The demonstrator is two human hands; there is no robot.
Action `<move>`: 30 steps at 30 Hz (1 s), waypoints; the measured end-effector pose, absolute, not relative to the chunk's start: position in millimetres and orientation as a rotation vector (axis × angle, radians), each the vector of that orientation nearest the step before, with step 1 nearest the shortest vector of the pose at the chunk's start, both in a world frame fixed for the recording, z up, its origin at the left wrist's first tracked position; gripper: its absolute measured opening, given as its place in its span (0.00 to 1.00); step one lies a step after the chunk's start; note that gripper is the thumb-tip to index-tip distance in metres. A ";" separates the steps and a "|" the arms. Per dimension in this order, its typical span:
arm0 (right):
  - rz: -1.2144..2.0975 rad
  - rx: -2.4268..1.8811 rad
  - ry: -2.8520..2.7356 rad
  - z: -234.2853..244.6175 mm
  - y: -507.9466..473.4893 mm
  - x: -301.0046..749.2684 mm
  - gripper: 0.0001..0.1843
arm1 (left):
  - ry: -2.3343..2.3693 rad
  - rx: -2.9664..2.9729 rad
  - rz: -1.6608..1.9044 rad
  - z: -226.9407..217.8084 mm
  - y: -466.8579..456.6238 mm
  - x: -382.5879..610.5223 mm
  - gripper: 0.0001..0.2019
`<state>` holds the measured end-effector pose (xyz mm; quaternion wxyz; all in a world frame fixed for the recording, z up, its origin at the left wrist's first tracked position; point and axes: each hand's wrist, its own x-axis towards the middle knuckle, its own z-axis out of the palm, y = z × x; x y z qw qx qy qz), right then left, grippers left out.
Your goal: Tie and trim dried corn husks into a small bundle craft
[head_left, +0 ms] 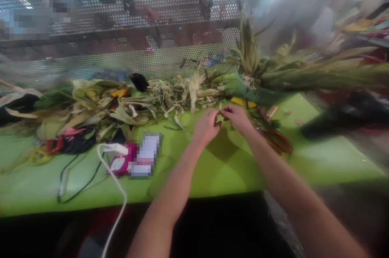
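Note:
My left hand (208, 125) is closed, its fingertips pinched together above the green table (206, 177). Close against it, my right hand (236, 117) is closed in a pinch too. A small pale sliver shows between the two sets of fingertips, too small and blurred to name. Just behind the hands lies a heap of dry husks (194, 90) with shredded strips. A yellow piece (243, 102) rests beyond my right hand. Red-handled scissors (278, 141) lie beside my right forearm.
To the left are a pixelated phone-like slab (146, 154), a magenta box (119, 165) and a white cable (123, 189) hanging over the table edge. More husks (91, 92) pile up behind them. Long leaves (319, 73) stretch across the right, near a perforated metal screen (182, 7).

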<state>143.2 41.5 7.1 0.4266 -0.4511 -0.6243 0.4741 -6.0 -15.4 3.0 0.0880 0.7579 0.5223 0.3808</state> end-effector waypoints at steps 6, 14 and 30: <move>1.159 -1.187 -1.641 9.5 43.7 145.0 0.04 | 1.438 1.990 1.141 11.8 -11.5 -20.8 0.14; 1.277 -1.124 -1.671 16.1 38.7 145.6 0.07 | 1.498 1.821 1.107 9.2 -5.1 -39.3 0.12; 1.216 -1.172 -1.613 10.0 39.2 140.3 0.06 | 1.645 1.797 1.403 6.1 -8.0 -27.0 0.05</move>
